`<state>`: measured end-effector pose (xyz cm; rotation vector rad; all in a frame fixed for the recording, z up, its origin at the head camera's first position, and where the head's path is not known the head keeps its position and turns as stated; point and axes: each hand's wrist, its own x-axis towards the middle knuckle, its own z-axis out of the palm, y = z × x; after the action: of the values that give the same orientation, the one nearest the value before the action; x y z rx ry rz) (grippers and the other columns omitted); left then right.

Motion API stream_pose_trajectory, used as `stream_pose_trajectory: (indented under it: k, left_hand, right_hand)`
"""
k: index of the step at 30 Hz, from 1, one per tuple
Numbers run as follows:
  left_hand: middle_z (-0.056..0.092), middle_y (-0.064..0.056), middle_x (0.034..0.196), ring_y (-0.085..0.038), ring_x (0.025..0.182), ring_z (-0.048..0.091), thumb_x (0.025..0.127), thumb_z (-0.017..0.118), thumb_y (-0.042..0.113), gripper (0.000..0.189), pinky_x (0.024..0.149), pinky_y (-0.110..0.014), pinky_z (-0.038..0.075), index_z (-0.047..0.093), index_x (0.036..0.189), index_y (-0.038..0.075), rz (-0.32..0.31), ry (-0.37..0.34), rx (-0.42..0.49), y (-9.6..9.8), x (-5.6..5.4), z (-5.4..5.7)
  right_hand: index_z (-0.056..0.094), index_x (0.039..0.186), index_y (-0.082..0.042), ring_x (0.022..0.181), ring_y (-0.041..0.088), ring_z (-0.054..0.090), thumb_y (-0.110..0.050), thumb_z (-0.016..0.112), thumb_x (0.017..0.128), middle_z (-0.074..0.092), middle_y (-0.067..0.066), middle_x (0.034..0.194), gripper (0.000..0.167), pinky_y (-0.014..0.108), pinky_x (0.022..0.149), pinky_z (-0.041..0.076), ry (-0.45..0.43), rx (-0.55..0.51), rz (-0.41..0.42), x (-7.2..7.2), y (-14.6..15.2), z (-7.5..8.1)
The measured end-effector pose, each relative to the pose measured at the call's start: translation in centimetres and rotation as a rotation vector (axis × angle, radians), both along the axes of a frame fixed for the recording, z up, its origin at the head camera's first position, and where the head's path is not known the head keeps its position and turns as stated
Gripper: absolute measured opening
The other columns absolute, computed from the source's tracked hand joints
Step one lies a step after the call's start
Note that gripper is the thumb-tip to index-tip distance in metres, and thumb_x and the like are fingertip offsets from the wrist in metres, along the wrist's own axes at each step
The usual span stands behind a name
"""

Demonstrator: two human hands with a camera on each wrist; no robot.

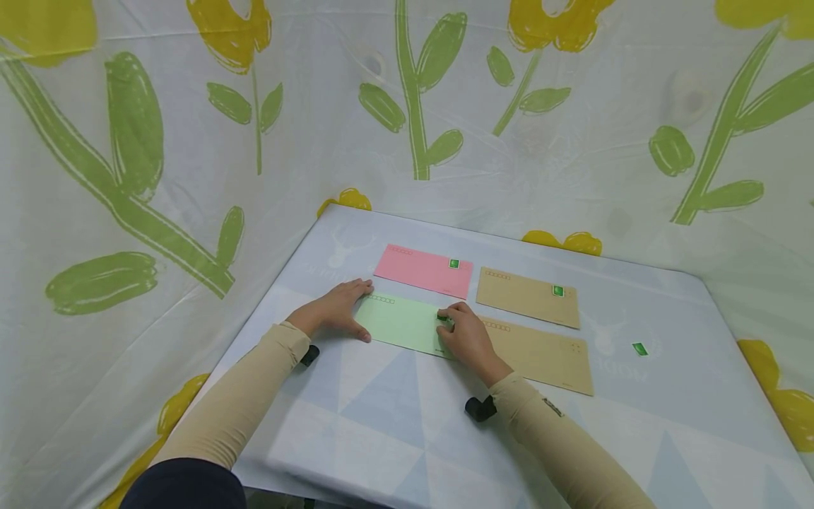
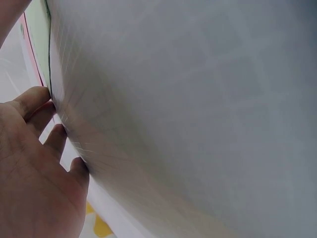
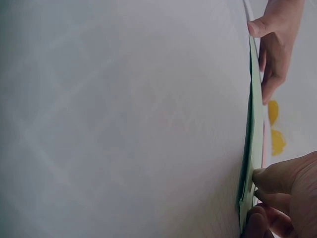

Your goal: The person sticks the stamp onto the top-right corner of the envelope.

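Note:
A pale green envelope (image 1: 400, 324) lies flat on the table, with a row of small boxes printed at its upper left. My left hand (image 1: 337, 309) rests at its left end, thumb and fingers spread and fingertips down on the surface. Over the envelope's upper right corner, my right hand (image 1: 469, 338) pinches a small green stamp (image 1: 441, 317), partly hidden by the fingers. In the right wrist view the fingertips of the right hand (image 3: 292, 191) touch the green envelope (image 3: 255, 129), seen edge-on; the stamp cannot be made out there.
Behind lie a pink envelope (image 1: 420, 270) and a brown envelope (image 1: 524, 298), each bearing a green stamp. Another brown envelope (image 1: 547, 357), without a stamp, sits to the right, partly behind my right hand. A loose green stamp (image 1: 639, 348) lies farther right on the table (image 1: 687, 382).

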<state>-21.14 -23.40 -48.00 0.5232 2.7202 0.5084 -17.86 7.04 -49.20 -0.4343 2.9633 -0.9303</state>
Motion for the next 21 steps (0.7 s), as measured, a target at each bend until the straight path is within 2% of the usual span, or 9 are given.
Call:
stream_pose_trajectory:
  k: [21]
  left_hand:
    - [0.024,-0.011,0.168,-0.033,0.155,0.015,0.070,0.091,0.052,0.117,0.127,-0.048,0.015,0.032,0.158,0.002,0.003,0.004,-0.008,0.11,0.03,0.12]
  right_hand:
    - [0.073,0.123,-0.005,0.089,0.019,0.060,-0.013,0.070,0.093,0.062,0.009,0.124,0.031,0.032,0.074,0.054,-0.004,0.003,-0.010,0.00,-0.04,-0.06]
